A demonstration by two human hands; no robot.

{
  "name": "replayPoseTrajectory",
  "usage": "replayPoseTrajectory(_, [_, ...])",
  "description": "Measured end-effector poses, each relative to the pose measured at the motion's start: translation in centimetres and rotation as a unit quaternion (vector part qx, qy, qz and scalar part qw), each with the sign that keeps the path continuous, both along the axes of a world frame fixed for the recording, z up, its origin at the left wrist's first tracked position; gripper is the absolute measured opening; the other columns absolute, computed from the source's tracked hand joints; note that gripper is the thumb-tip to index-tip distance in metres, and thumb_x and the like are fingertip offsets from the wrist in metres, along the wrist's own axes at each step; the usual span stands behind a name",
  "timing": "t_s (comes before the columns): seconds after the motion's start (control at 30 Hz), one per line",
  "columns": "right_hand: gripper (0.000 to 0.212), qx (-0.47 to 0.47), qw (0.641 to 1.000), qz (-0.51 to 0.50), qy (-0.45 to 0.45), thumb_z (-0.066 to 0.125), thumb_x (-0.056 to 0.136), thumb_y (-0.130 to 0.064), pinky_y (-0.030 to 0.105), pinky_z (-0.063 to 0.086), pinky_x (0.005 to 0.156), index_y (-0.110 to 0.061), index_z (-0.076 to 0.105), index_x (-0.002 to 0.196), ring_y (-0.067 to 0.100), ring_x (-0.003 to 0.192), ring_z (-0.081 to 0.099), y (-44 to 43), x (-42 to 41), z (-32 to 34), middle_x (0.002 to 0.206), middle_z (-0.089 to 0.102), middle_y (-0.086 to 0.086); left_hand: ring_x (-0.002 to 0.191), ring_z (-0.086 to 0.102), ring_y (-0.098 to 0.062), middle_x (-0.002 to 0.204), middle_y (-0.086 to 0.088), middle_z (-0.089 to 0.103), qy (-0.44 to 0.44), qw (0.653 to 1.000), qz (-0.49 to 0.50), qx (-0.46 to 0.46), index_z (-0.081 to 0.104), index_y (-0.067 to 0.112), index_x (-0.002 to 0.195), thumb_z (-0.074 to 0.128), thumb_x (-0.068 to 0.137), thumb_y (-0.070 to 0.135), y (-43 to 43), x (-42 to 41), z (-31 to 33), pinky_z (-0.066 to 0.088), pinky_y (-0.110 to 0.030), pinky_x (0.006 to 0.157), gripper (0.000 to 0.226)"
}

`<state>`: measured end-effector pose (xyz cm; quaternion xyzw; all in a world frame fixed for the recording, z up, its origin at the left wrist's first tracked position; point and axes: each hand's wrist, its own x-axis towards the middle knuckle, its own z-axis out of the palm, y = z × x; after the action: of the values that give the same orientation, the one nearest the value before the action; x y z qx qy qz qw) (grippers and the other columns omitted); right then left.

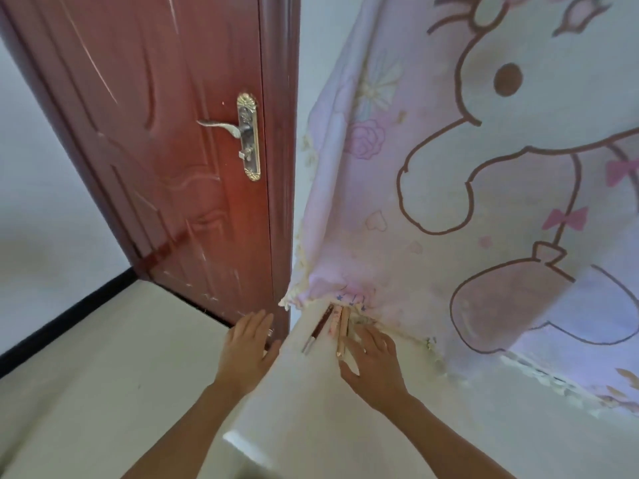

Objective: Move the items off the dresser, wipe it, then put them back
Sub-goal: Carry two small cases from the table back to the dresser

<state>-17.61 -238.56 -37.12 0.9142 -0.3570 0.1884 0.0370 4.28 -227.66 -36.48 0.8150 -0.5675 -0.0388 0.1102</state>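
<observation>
The cream-white dresser top (311, 409) runs away from me to a narrow far corner. Several slim pens or sticks (337, 326) lie at that corner, half under the hem of a pink cartoon-print cloth (449, 202). My right hand (371, 361) lies flat on the top, fingers spread, touching the nearest stick. My left hand (247, 347) hangs open past the dresser's left edge, by the door, holding nothing.
A reddish-brown door (179, 160) with a brass lever handle (238, 131) stands just left of the dresser corner. Pale floor (86, 375) with a black skirting line lies below on the left. The cloth's frilled edge trails along the right.
</observation>
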Motion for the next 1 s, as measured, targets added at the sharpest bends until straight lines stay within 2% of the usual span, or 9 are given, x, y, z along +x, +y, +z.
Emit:
replayPoseTrajectory(0.07, [0.041,0.005,1.000,0.027,0.013,0.042,0.072,-0.045,0.040,0.038,0.090,-0.024,0.067,0.098,0.021,0.106,0.047,0.4,0.3,0.6,0.103,0.067,0.003,0.099,0.064,-0.030,0.110,-0.010,0.067,-0.007,0.999,0.033,-0.011,0.065,0.007,0.109,0.010,0.095,0.052,2.0,0.3,1.4,0.053,-0.044,0.075,0.072])
replayPoseTrajectory(0.17, [0.041,0.000,0.997,0.078,0.022,0.041,0.072,-0.046,0.037,0.041,0.089,-0.025,0.069,0.093,0.019,0.106,0.043,1.8,1.6,1.3,0.103,0.067,0.001,0.118,0.052,-0.035,0.126,-0.015,0.058,0.011,0.994,0.095,-0.050,0.056,0.003,0.122,0.021,0.085,0.052,5.7,0.6,3.4,0.043,-0.051,0.092,0.071])
replayPoseTrajectory(0.23, [0.040,-0.008,0.991,0.132,0.010,0.040,0.072,-0.046,0.036,0.037,0.089,-0.025,0.070,0.090,0.018,0.106,0.042,3.7,3.4,2.1,0.102,0.068,0.000,0.129,0.040,-0.033,0.136,-0.013,0.049,0.007,0.985,0.153,-0.076,0.048,0.006,0.131,0.014,0.079,0.055,9.2,0.9,4.6,0.033,-0.049,0.102,0.080])
replayPoseTrajectory(0.33, [0.039,-0.010,0.978,0.207,-0.005,0.039,0.071,-0.044,0.031,0.046,0.086,-0.025,0.070,0.085,0.016,0.106,0.043,7.7,6.7,3.7,0.099,0.068,-0.001,0.137,0.026,-0.027,0.145,-0.007,0.037,-0.004,0.968,0.238,-0.075,0.036,0.012,0.139,0.005,0.074,0.060,15.8,1.1,6.0,0.023,-0.042,0.110,0.087])
replayPoseTrajectory(0.5, [0.031,-0.013,0.934,0.357,-0.020,0.042,0.069,-0.037,0.032,0.036,0.082,-0.020,0.066,0.078,0.018,0.100,0.042,18.2,12.6,5.3,0.092,0.065,0.002,0.140,0.018,-0.022,0.150,-0.003,0.029,-0.015,0.924,0.376,-0.070,0.029,0.016,0.143,0.036,0.095,0.042,30.8,-0.1,7.2,0.016,-0.039,0.114,0.054])
replayPoseTrajectory(0.63, [0.034,-0.022,0.885,0.465,-0.025,0.041,0.071,-0.037,0.036,0.051,0.079,-0.018,0.068,0.079,0.020,0.103,0.042,30.4,15.5,7.3,0.097,0.066,0.005,0.139,0.019,-0.022,0.148,-0.002,0.031,-0.028,0.868,0.490,-0.070,0.031,0.016,0.141,0.040,0.095,0.038,45.4,-3.3,8.3,0.017,-0.039,0.113,0.052])
replayPoseTrajectory(0.8, [0.039,-0.046,0.826,0.561,-0.018,0.038,0.073,-0.039,0.036,0.052,0.080,-0.022,0.069,0.088,0.019,0.108,0.046,46.4,15.5,9.6,0.103,0.067,0.002,0.134,0.026,-0.022,0.142,-0.008,0.041,-0.075,0.798,0.590,-0.095,0.042,0.011,0.135,0.042,0.092,0.040,62.2,-9.7,10.1,0.027,-0.045,0.107,0.051])
replayPoseTrajectory(0.87, [0.039,-0.047,0.805,0.591,-0.015,0.038,0.073,-0.039,0.036,0.052,0.078,-0.022,0.070,0.089,0.021,0.108,0.052,51.7,15.3,10.8,0.103,0.068,0.002,0.138,0.021,-0.023,0.147,-0.005,0.034,-0.077,0.775,0.622,-0.079,0.035,0.014,0.140,0.041,0.094,0.040,67.3,-11.7,11.2,0.021,-0.042,0.111,0.053])
replayPoseTrajectory(1.0, [0.032,-0.037,0.786,0.616,-0.015,0.056,0.067,-0.039,0.038,0.054,0.074,-0.021,0.070,0.089,0.022,0.096,0.066,59.8,15.3,13.4,0.099,0.069,0.003,0.139,0.020,-0.024,0.148,-0.004,0.032,-0.101,0.750,0.649,-0.078,0.031,0.015,0.141,0.042,0.094,0.039,74.4,-14.0,13.4,0.020,-0.040,0.112,0.054])
